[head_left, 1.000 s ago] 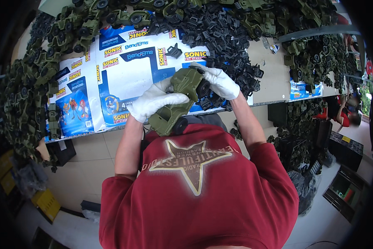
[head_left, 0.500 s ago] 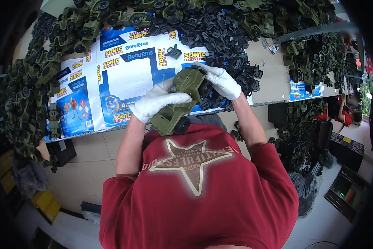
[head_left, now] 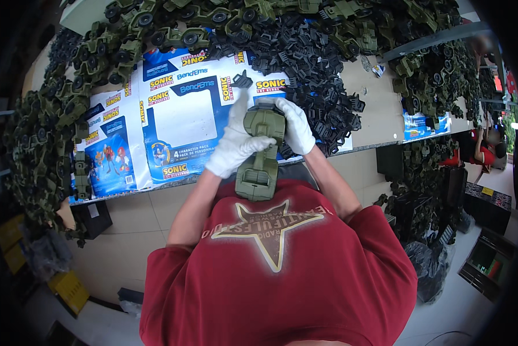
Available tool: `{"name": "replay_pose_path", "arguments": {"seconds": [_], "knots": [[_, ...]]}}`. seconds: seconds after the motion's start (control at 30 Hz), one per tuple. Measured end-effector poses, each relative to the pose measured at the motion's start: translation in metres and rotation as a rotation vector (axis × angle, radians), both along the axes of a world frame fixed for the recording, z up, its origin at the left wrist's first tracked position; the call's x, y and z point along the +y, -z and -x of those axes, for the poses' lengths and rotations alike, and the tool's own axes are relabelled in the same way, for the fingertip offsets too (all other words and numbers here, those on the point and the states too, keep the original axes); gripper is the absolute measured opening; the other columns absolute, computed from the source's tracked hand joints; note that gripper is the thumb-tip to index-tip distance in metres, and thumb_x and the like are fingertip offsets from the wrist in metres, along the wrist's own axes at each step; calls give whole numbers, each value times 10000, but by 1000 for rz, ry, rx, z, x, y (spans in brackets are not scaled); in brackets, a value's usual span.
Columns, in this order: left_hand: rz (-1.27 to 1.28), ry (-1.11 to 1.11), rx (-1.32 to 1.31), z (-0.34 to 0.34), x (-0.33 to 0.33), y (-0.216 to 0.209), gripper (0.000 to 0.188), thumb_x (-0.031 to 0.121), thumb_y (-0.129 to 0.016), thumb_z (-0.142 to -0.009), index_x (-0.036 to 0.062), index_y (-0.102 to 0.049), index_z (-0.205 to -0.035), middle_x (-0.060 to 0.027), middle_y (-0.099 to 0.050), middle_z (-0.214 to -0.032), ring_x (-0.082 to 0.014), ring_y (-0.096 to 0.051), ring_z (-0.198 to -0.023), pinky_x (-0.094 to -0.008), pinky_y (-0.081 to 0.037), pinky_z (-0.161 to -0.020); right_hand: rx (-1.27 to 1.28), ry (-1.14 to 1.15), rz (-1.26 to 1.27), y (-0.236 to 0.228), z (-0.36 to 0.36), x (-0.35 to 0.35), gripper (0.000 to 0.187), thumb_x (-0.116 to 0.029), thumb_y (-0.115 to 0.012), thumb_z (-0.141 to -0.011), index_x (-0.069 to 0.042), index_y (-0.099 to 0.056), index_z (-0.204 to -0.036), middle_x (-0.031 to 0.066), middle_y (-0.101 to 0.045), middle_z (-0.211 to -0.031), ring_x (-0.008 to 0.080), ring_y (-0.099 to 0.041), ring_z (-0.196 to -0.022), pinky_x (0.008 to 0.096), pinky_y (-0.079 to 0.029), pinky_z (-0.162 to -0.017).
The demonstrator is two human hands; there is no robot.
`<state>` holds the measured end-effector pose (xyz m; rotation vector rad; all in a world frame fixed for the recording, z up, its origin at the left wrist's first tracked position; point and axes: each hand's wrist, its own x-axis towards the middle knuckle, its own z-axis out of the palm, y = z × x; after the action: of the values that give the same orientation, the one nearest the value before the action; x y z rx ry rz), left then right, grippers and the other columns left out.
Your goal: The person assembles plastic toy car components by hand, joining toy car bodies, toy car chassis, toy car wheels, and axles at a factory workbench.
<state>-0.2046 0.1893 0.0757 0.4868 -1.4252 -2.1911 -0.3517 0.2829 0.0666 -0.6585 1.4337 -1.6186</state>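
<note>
An olive-green toy truck (head_left: 258, 176) is held in front of my chest at the table's near edge, its open rear end toward me. My left hand (head_left: 234, 145), in a white glove, grips its left side with the thumb laid across the middle. One left finger points away toward a loose black plastic part (head_left: 242, 79) on the printed sheet; I cannot tell if they touch. My right hand (head_left: 297, 128), also gloved in white, wraps around the truck's far end and right side, its fingertips partly hidden.
Blue-and-white printed sheets (head_left: 184, 118) cover the table. A heap of black plastic parts (head_left: 322, 86) lies beyond my right hand. Green toy trucks (head_left: 184, 37) are piled along the back and left. A person in red (head_left: 485, 151) is at far right.
The truck has turned from tilted to nearly straight, its rear now facing me. My left hand has shifted right, with a finger stretched away; my right hand has come slightly nearer.
</note>
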Motion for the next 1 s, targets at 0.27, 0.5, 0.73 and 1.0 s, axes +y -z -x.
{"name": "replay_pose_path", "arguments": {"seconds": [0.27, 0.5, 0.73, 1.0], "knots": [[-14, 22, 178, 9, -7, 32, 998, 375, -932, -570, -8, -447, -1354, -97, -587, -1224, -195, -570, -1142, -329, -457, -996, 793, 72, 98, -14, -24, 7, 665, -120, -776, -630, -2, -543, -1241, 177, -627, -1110, 346, -597, -1068, 397, -472, -935], [420, -39, -131, 6, -1, 19, 858, 334, -875, -596, -7, -495, -1286, -126, -603, -1166, -216, -594, -1081, -349, -470, -964, 784, 182, 112, -16, -24, 14, 449, -218, -720, -774, -10, -588, -1150, 176, -643, -1053, 358, -623, -973, 416, -487, -891], [619, 28, -204, 49, 9, 14, 763, 314, -717, -861, -26, -332, -1426, -164, -575, -1222, -299, -603, -1104, -359, -490, -955, -649, -99, -154, -24, -29, 70, 422, -235, -656, -924, -53, -549, -1289, 47, -655, -1154, 137, -619, -1062, 325, -471, -972], [212, 156, -486, 78, 9, -10, 557, 399, -613, -946, -30, -556, -1297, -145, -661, -1153, -175, -629, -992, -288, -491, -867, 335, 762, 69, -111, 317, 279, 298, -270, -606, -930, -51, -584, -1131, 104, -638, -1124, 216, -599, -1079, 367, -500, -906]]}}
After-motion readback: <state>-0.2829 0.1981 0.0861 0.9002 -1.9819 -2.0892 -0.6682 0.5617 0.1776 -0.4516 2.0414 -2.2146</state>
